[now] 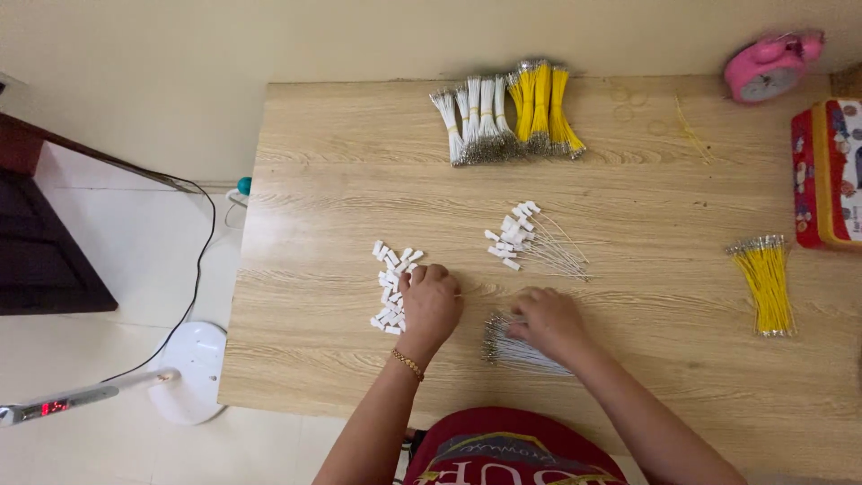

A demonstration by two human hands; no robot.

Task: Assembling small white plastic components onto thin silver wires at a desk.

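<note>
White connector housings [391, 287] lie in a loose pile on the wooden desk [341, 180], left of centre. The left hand [429, 304] rests on the right edge of this pile, fingers curled down onto the pieces; whether a piece is pinched between them cannot be told. A gold bracelet [407, 364] sits on the left wrist. Just right of it, the right hand [548, 323] lies over a bundle of white wires [516, 352], fingers bent onto the strands; a closed grip on any strand cannot be confirmed. Above the right hand, well apart from it, lies a group of finished wires with white housings fitted [530, 238]. At the far edge of the desk stand bundled white wires [474, 121] and, touching them on the right, bundled yellow wires [542, 106]. Further right, a loose yellow wire bundle [765, 286] lies near a red and yellow tin [828, 172]. A pink alarm clock [768, 65] occupies the far right corner.
</note>
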